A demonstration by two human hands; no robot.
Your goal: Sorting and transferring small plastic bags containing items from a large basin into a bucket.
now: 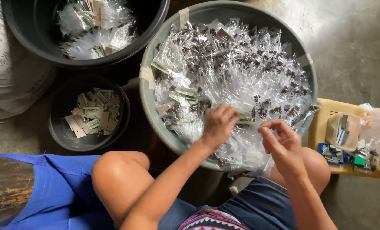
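seated low, a person works both hands over a large grey basin [145, 91] heaped with small clear plastic packets [232, 68] of dark pieces. the left hand [217, 124] is curled, fingers closed down onto the near part of the heap beside a packet with a green-and-white paper label [244, 117]; whether it grips that packet cannot be told. just to its right, the right hand [279, 138] pinches the edge of a clear packet between thumb and fingertips, at the basin's near rim above the knee. to the left, a small dark tub [58, 132] holds loose paper labels [94, 113]; at far left, a larger black tub [24, 36] holds clear bags with labels on them. at the right, a yellow stool [326, 127] carries staplers and boxes in a bag [347, 140]. by the look of it, the work is at the sorting or labelling stage, with most of the heap unlabelled. the next move seems to call for a fine two-handed grip, keeping the thin film flat and a label square to its mouth.
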